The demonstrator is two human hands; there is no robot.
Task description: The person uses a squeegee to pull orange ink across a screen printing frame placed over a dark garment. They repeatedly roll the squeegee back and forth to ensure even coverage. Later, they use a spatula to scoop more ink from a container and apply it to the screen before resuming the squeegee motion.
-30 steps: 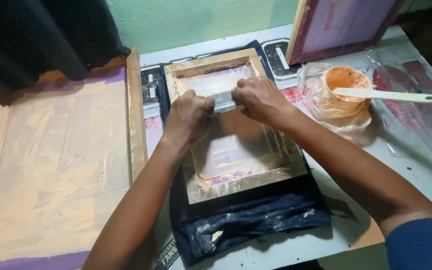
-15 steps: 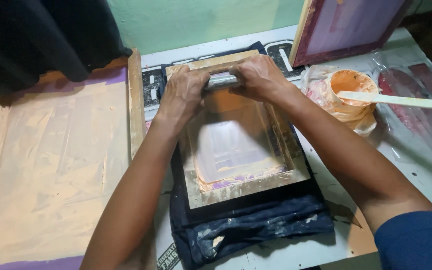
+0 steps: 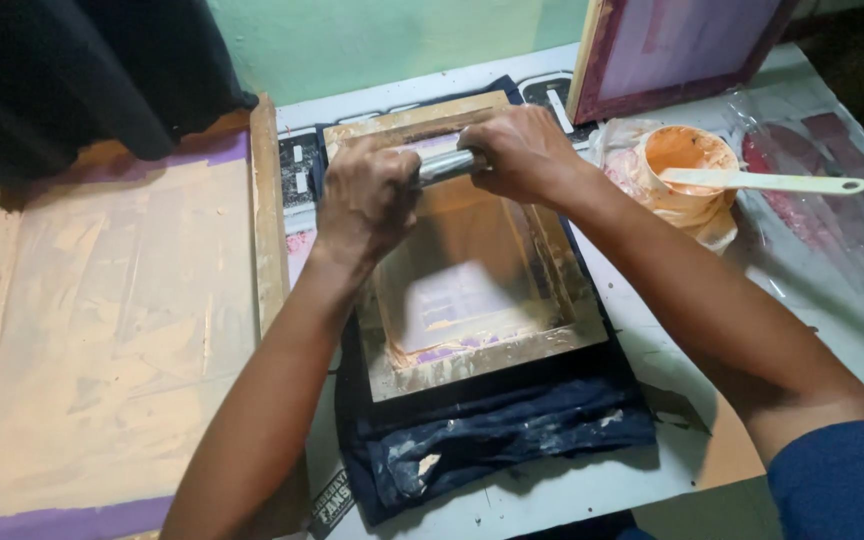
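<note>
Hands closed round a squeegee (image 3: 449,163): left hand (image 3: 367,195) and right hand (image 3: 522,150) gripping either end, pressed at the far edge of the small wooden screen frame (image 3: 472,345). Orange ink spread over most of the mesh, pale patch nearer the near rail. Frame lying flat on dark blue cloth (image 3: 492,440) on the bench (image 3: 572,490). Pass apparently at its far end; lifting the frame not yet done. Ink tub (image 3: 687,150) with spatula (image 3: 762,182) right of the frame; larger screen (image 3: 102,330) left of it.
</note>
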